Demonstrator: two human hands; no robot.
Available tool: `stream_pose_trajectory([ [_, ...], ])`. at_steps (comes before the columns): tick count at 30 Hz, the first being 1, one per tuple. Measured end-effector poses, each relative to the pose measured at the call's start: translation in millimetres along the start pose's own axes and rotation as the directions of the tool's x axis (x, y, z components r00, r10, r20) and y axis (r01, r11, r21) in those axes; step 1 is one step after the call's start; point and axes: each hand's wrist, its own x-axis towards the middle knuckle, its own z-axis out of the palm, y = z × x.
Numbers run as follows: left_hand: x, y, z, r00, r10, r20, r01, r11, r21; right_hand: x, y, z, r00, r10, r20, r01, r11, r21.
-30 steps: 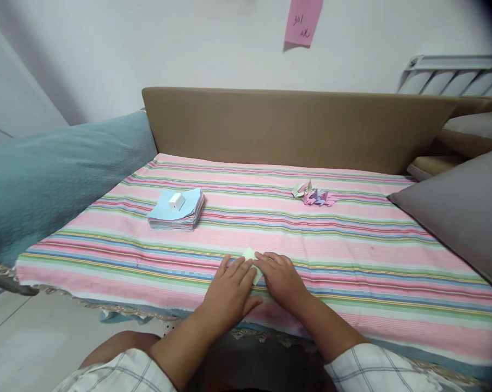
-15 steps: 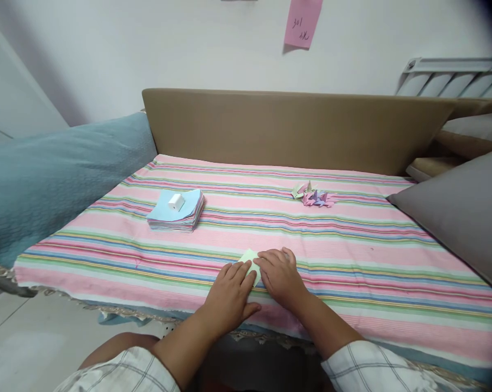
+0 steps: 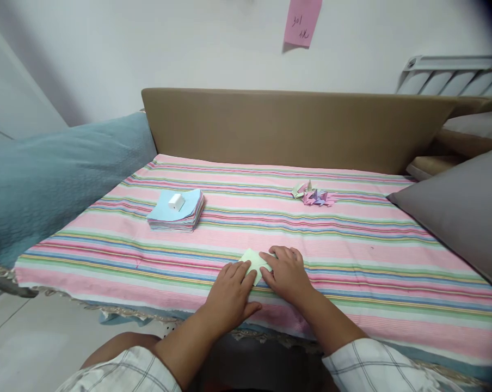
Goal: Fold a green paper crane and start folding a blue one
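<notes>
A white wall (image 3: pixel 148 49) stands behind, with a pink paper note (image 3: pixel 302 22) stuck on it. A brown headboard (image 3: pixel 295 128) runs along a bed covered by a striped cloth (image 3: pixel 352 228). A teal blanket (image 3: pixel 54 174) lies at left, a grey pillow (image 3: pixel 462 212) at right, and the pale floor (image 3: pixel 29 348) is below.

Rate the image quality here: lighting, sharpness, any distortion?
Head view: soft, even indoor light, no glare; both hands, left hand and right hand, sharp on the pale green paper; wide-angle bending at the edges, dark vignette in the top right corner.
</notes>
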Motion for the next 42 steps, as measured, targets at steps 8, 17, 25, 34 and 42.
stream_pose_trajectory([
  [8,1,0,-2.9,1.0,0.008,0.007,-0.008,1.0,0.024,-4,13,3,0.999,-0.039,-0.006,0.04,0.996,0.082],
  [17,9,-4,-9.5,0.998,0.024,0.056,-0.026,0.999,0.03,-6,33,-2,0.996,-0.05,-0.068,0.067,0.957,0.282],
  [25,12,-6,-10.8,0.998,0.037,0.047,-0.039,0.999,0.031,-8,46,-5,0.995,-0.092,-0.048,0.099,0.977,0.191],
  [34,13,-2,-9.1,0.998,0.055,0.017,-0.057,0.992,0.11,-6,47,-10,0.992,-0.129,-0.016,0.13,0.981,0.142],
  [42,14,-3,-6.2,0.996,0.082,0.028,-0.085,0.988,0.129,-8,46,-11,0.992,-0.125,0.026,0.124,0.992,0.023],
])
